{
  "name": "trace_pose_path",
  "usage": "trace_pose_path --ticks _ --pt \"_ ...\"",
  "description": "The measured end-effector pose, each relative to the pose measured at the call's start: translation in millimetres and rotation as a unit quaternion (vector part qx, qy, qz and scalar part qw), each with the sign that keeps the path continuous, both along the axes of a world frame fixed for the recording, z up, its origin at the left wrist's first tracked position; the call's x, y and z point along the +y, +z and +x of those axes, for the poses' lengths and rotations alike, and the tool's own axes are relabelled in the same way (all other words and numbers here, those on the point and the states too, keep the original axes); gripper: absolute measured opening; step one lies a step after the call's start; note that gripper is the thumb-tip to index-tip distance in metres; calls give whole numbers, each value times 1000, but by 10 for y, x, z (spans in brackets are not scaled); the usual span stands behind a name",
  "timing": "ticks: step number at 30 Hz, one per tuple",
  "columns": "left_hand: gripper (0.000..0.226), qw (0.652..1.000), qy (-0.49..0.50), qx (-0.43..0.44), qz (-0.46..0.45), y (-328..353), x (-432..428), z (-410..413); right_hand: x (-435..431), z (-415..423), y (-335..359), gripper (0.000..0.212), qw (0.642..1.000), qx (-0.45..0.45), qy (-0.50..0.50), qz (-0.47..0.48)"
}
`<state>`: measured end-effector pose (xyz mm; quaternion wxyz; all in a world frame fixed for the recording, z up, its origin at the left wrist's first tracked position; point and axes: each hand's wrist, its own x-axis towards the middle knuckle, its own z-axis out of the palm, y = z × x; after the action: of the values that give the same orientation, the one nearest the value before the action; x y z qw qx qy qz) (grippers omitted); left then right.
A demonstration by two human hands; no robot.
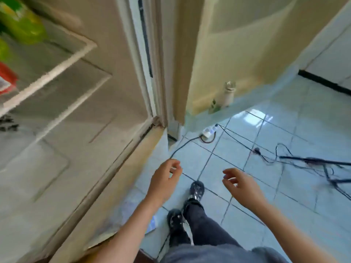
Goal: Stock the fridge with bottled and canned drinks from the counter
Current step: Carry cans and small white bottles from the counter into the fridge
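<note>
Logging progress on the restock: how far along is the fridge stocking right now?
Partly done: green bottles and a red item already sit in the open fridge. Nothing is in hand: left hand and right hand hang empty over the tiled floor. The counter is out of view, so what remains is unknown.

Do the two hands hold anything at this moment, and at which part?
Nothing is held: the left hand and right hand hang loosely curled above the floor.
</note>
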<state>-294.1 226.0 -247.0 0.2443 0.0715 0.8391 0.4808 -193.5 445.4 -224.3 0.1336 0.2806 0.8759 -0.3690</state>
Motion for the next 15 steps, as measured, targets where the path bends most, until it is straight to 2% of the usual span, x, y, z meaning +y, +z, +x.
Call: trace_pose_path --ticks 4,8,10,15 --pt "20 969 -151 -147 -129 -535 352 413 359 1051 -355 27 982 -117 -148 -9" --pt "31 893 -270 -232 -277 -882 441 857 485 2088 -607 30 939 -196 -278 -41" --pt "29 860 -328 -217 -324 -921 540 1053 494 2577 -680 29 922 -231 -305 -59" --pt "26 840 -373 -158 -361 -995 1132 1617 627 3680 -748 26 888 -241 -377 -108"
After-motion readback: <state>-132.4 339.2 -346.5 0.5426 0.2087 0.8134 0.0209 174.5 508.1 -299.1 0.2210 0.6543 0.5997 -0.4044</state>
